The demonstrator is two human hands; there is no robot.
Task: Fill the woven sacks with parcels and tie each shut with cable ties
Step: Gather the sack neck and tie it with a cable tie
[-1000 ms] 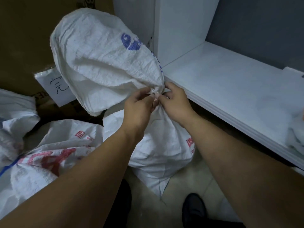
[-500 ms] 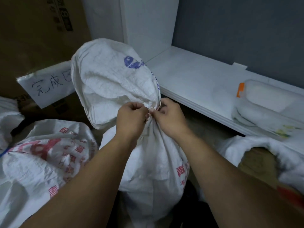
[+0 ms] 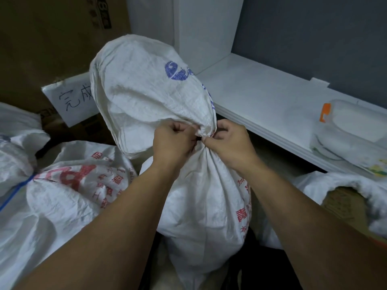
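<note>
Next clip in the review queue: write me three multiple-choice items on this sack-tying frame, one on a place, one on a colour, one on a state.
1. Where do both hands meet?
A. At the sack's bunched neck
B. On the white shelf
C. On the cardboard box

2. What colour is the print on the flap above the neck?
A. Green
B. Blue
C. Black

3. How is the sack's mouth?
A. Spread wide open
B. Folded flat
C. Gathered tight

Answers:
1 A: the left hand and right hand pinch the neck of the sack.
2 B: the print is blue.
3 C: the cloth puckers into one bunch between the fingers.
</note>
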